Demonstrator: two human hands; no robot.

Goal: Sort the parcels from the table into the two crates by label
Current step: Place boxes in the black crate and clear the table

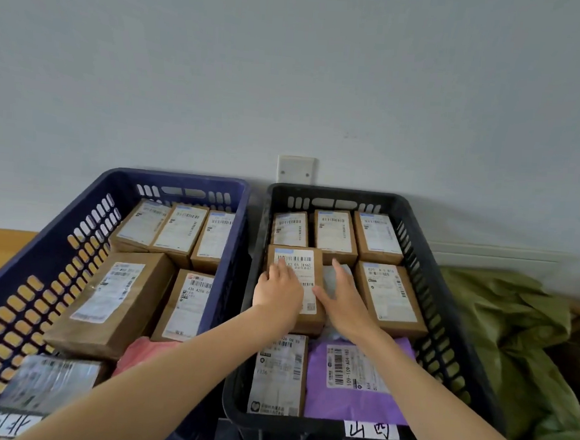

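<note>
Your left hand [278,287] lies flat on the brown parcel [301,265] midway in the black crate [426,263]; your right hand [340,293], fingers straight, flanks its edge, gripping nothing. Release unevenly and it may tilt onto the grey pouch [329,276].

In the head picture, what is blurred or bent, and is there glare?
Head view: soft, even light, no strong glare; the wide lens splays the blue crate and black crate outward; the silvery parcel at lower left is smeared; the brown box under the left hand is sharper.
</note>
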